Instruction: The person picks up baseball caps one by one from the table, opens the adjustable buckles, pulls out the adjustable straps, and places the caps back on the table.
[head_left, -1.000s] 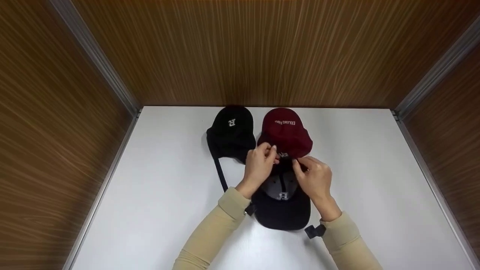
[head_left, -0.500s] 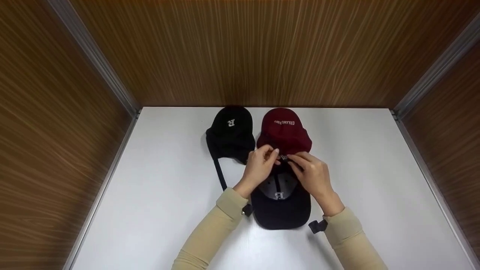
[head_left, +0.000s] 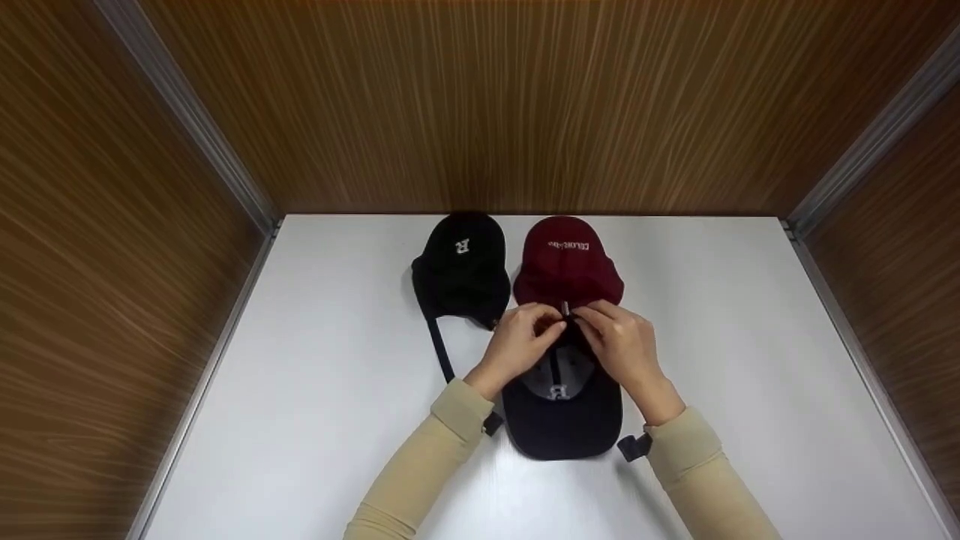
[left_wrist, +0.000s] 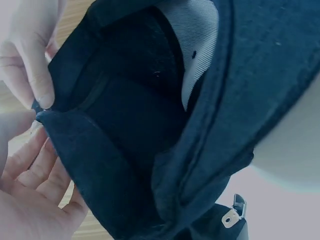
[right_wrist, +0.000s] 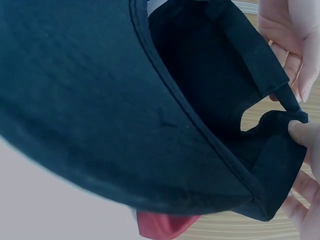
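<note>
A dark navy cap [head_left: 562, 435] lies with its brim toward me and its hollow side up, showing a grey inner panel [head_left: 559, 373]. Its back strap [right_wrist: 287, 97] is between my hands, and a small metal buckle [head_left: 565, 308] shows there. My left hand [head_left: 517, 341] pinches at the strap with thumb and fingertips. Close beside it, my right hand [head_left: 622, 345] pinches the cap's back edge by the strap, thumb on top in the right wrist view. The fingertips of both hands nearly meet; the exact grip on the strap is partly hidden.
A maroon cap [head_left: 568, 262] with white lettering lies just beyond the hands. Left of it is a black cap [head_left: 461, 270] with a white letter, its loose strap [head_left: 441, 349] trailing toward me. Wood-grain panels [head_left: 480, 105] enclose the white table [head_left: 337, 375].
My right hand has moved left and closer to my left hand. My left hand has shifted slightly down, and the buckle now stands up between the fingertips. The other caps have stayed put.
</note>
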